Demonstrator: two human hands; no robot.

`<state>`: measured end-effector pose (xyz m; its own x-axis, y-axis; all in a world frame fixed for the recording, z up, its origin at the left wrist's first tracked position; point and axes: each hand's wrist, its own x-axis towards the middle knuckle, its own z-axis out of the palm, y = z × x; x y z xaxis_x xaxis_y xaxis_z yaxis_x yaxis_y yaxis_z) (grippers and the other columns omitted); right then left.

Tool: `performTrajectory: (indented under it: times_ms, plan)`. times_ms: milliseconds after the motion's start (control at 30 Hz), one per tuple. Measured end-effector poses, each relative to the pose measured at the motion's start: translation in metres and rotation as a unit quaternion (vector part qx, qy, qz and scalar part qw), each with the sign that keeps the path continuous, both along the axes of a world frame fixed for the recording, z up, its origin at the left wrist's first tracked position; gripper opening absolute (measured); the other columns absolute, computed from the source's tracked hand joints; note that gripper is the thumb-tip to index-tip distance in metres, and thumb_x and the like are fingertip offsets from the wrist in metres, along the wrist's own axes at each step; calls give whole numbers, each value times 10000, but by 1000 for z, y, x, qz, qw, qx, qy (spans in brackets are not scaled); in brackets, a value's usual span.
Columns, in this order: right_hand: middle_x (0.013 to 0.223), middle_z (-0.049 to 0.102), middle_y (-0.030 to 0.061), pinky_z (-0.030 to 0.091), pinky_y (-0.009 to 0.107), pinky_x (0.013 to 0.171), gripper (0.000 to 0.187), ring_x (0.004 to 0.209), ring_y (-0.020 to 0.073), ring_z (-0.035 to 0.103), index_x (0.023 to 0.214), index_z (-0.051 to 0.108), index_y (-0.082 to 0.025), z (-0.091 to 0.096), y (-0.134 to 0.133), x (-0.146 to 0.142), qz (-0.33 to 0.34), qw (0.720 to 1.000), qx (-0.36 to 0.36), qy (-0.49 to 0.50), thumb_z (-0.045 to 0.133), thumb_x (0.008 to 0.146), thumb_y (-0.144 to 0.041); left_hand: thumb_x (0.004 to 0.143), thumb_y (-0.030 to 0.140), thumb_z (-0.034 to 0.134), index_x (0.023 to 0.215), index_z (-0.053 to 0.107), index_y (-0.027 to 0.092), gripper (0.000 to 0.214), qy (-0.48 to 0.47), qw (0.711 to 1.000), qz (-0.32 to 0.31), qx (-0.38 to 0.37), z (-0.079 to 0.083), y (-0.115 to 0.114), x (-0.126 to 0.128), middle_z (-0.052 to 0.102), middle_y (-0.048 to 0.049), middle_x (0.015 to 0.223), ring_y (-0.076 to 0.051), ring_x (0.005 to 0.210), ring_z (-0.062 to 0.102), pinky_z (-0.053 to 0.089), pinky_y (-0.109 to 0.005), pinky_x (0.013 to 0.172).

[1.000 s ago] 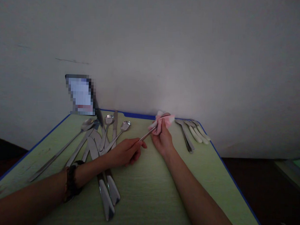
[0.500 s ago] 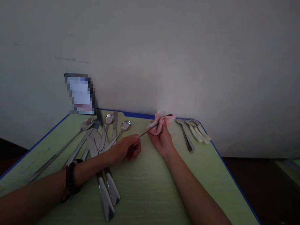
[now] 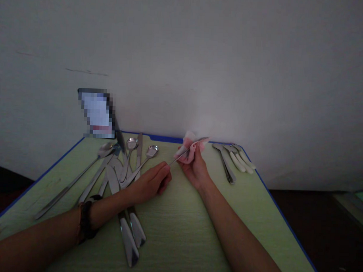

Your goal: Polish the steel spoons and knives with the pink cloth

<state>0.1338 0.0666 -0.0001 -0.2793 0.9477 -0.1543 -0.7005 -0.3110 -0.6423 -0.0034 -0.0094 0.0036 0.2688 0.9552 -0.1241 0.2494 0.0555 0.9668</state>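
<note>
My left hand [image 3: 154,176] is closed around the near end of a slim metal utensil [image 3: 177,157], which slants up and to the right. A crumpled pink and white cloth [image 3: 191,152] is wrapped about its far part, and my right hand [image 3: 196,170] grips that cloth with the utensil inside it. The utensil's grey far end shows above the cloth; whether it is a spoon, fork or knife I cannot tell. Under and beside my left forearm lie several table knives [image 3: 129,245] and spoons, among them a square-bowled spoon [image 3: 152,151].
At the table's back right lie stacked metal cutlery [image 3: 227,169] and white-handled forks [image 3: 237,161]. A long-handled spoon [image 3: 69,183] lies at the left. A blurred-out phone-like screen [image 3: 95,113] leans by the wall [image 3: 231,66]. The green table [image 3: 178,239] has a blue edge.
The cloth and the utensil's far end have shifted slightly left and turned a little in my right hand. My left hand has barely moved. The cutlery on the table lies as before.
</note>
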Motion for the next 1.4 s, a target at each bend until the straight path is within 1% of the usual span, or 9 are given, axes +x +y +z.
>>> performTrajectory:
  times_ms: [200, 433, 600, 733, 833, 933, 1067, 1233, 1400]
  plan:
    - [703, 649, -26, 509, 235, 616, 222, 652, 107, 589, 817, 628, -184, -3, 0, -1, -15, 999, 24, -17, 628, 774, -402, 896, 500, 323, 663, 435, 191, 403, 13, 999, -29, -13, 4, 1, -1, 427, 71, 491, -72, 401, 358, 295, -193, 391]
    - [692, 648, -33, 499, 215, 624, 184, 631, 88, 575, 804, 635, -174, -3, 1, 0, -31, 999, 10, -23, 632, 765, -354, 917, 473, 294, 647, 433, 193, 413, 56, 997, -43, 17, 4, 1, -2, 427, 68, 485, -79, 414, 373, 316, -202, 417]
    - [649, 642, -36, 494, 210, 631, 130, 606, 86, 574, 758, 633, -167, -1, 1, -2, -41, 999, -2, -19, 591, 781, -288, 932, 454, 286, 645, 431, 193, 414, 75, 995, -54, 40, 3, 1, -3, 437, 66, 498, -82, 439, 397, 350, -207, 468]
    - [620, 635, -37, 489, 215, 599, 120, 569, 90, 558, 710, 616, -165, -3, 3, -3, -53, 998, 10, -35, 610, 750, -279, 937, 452, 276, 645, 429, 195, 418, 90, 993, -55, 46, 1, 1, -3, 436, 70, 497, -84, 433, 399, 355, -214, 480]
    - [620, 640, -28, 482, 221, 572, 152, 569, 101, 563, 718, 620, -166, -3, 2, -3, -42, 997, 21, -54, 640, 721, -317, 940, 446, 267, 637, 423, 198, 421, 92, 993, -55, 45, 0, 2, -3, 433, 71, 487, -88, 439, 403, 361, -216, 490]
    - [628, 649, -18, 477, 222, 559, 181, 578, 107, 570, 720, 632, -164, -3, 0, -3, -16, 997, 34, -71, 670, 689, -339, 943, 437, 258, 624, 415, 200, 427, 95, 993, -55, 42, 1, 2, -3, 426, 72, 480, -89, 439, 407, 370, -219, 503]
    - [656, 664, -12, 481, 220, 575, 203, 601, 107, 585, 722, 641, -161, -2, -2, -2, 7, 996, 45, -77, 695, 668, -349, 943, 426, 261, 630, 417, 201, 416, 101, 992, -59, 49, 3, 1, -2, 423, 73, 480, -91, 438, 404, 368, -224, 506]
    - [641, 662, -13, 490, 227, 572, 192, 593, 112, 585, 710, 638, -162, -1, -2, -3, 8, 997, 33, -69, 694, 671, -342, 939, 431, 278, 646, 429, 198, 405, 92, 993, -62, 50, 3, 2, -3, 435, 74, 485, -88, 439, 404, 365, -216, 500]
    - [679, 670, -3, 495, 233, 578, 226, 615, 115, 590, 758, 647, -161, -4, 0, -3, 4, 998, 23, -61, 665, 723, -384, 934, 436, 296, 628, 436, 193, 415, 93, 992, -65, 53, 3, 2, -3, 439, 71, 487, -86, 445, 404, 358, -212, 490]
